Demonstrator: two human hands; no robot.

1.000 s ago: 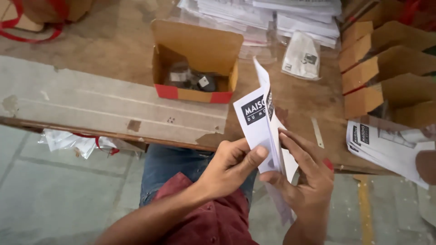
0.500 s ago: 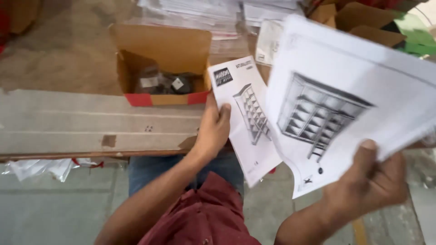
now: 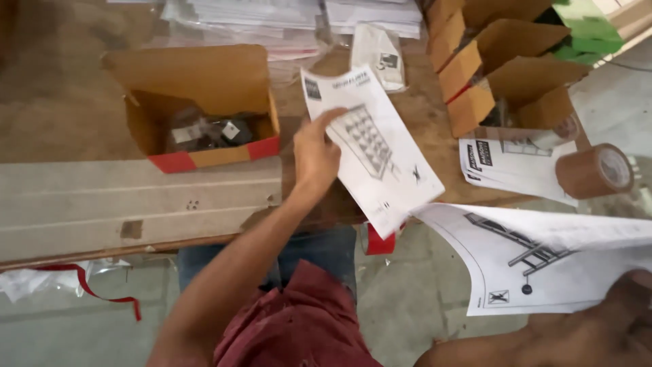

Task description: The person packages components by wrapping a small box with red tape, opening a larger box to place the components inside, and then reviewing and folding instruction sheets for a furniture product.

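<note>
Since half a second ago, the folded leaflet (image 3: 370, 146) is being laid onto the wooden table (image 3: 68, 129) under the flattened, fingers-spread left hand (image 3: 316, 155). Nearest, a large unfolded sheet (image 3: 543, 261) is being gripped by the right hand (image 3: 628, 299), how tightly cannot be told. Beyond the left hand, an open cardboard box (image 3: 204, 102) of bagged hardware is waiting. Right of it, a tape roll (image 3: 594, 170) is resting on stacked leaflets (image 3: 506, 163); nothing is blocking the leaflet.

The person wears a dark red shirt (image 3: 299, 326) and blue jeans (image 3: 312, 248), arms bare.
</note>
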